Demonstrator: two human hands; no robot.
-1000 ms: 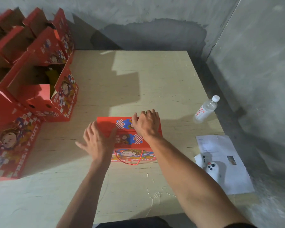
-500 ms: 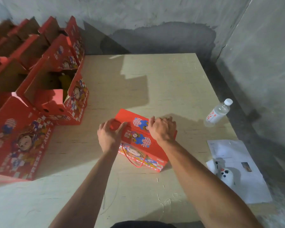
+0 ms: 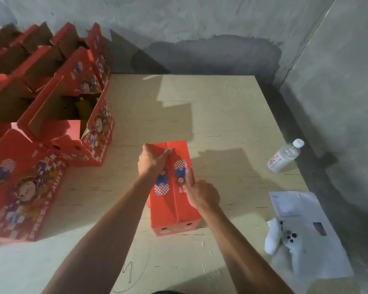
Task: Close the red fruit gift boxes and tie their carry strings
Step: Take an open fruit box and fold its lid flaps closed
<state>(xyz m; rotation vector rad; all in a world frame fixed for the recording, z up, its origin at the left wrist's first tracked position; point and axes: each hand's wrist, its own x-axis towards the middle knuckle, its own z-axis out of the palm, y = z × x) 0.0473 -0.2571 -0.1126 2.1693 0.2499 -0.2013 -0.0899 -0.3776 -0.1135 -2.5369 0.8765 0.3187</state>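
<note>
"FRESH FRUIT" is printed on the open red boxes (image 3: pixel 51 158) left of the closed gift box (image 3: pixel 174 200); left hand (image 3: pixel 151 162) grips its far end, right hand (image 3: pixel 202 194) its side, thumb pressing the lid; plywood surface (image 3: pixel 221 115), grey concrete walls (image 3: pixel 200 28).

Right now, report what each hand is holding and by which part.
Both hold the closed red box. The left hand grips its far left top edge, thumb along the centre seam; the right hand grips its right side, thumb pressed on top.
</note>
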